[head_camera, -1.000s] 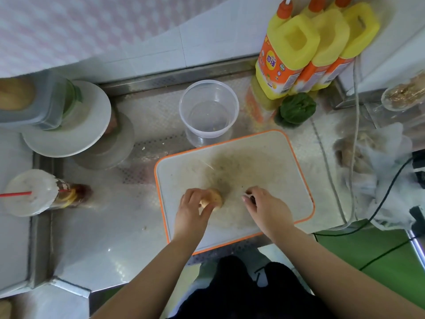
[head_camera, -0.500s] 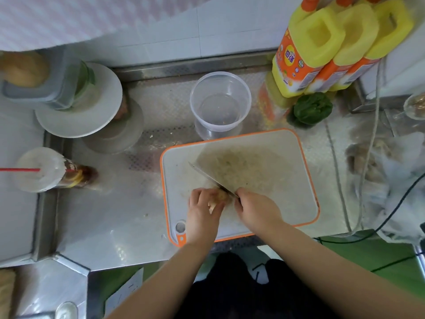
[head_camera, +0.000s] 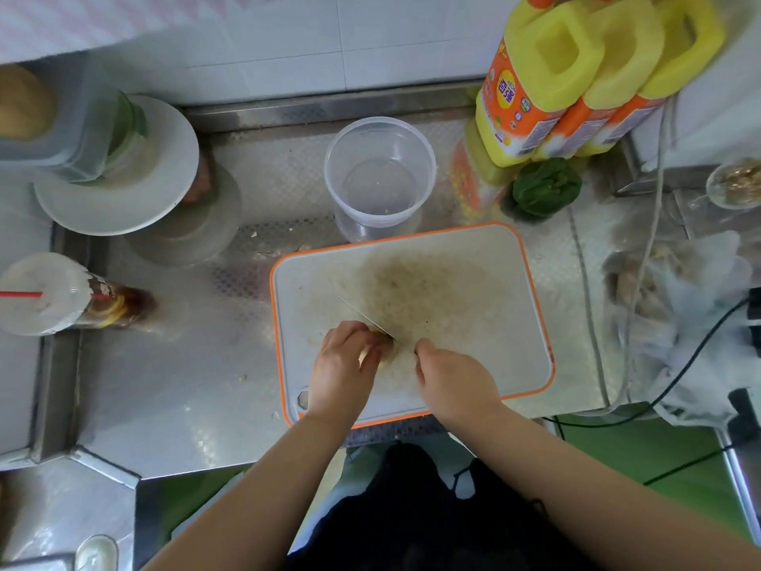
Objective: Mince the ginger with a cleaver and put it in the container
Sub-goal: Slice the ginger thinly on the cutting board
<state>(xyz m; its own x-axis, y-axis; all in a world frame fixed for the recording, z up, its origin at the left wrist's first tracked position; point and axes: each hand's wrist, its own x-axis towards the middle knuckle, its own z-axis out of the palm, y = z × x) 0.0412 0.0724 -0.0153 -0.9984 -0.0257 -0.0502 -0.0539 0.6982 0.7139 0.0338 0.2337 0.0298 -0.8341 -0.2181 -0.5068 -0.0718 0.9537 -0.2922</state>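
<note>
Looking down from the head camera, I see my left hand [head_camera: 344, 364] with fingers curled over the ginger [head_camera: 381, 352], pinning the pale lump to the near-left part of the cutting board [head_camera: 473, 307], a white slab with an orange rim that lies on the steel counter [head_camera: 197, 389]. My right hand [head_camera: 451, 375] is closed around the handle of the cleaver [head_camera: 362, 315]; the handle itself is hidden inside the fist, and the blade shows only as a thin, edge-on line slanting from the hand toward the far left, its near end meeting the ginger just beside my left fingertips. Brownish staining covers the middle of the board. The container [head_camera: 379, 177], a clear round plastic tub, stands upright just beyond the far edge of the board, with no ginger visible inside. Three yellow bottles [head_camera: 552, 76] with orange labels stand at the far right, a green vegetable [head_camera: 545, 187] at their base. A white plate [head_camera: 119, 191] and a lidded drink cup [head_camera: 41, 294] with a red straw sit at the left.
</note>
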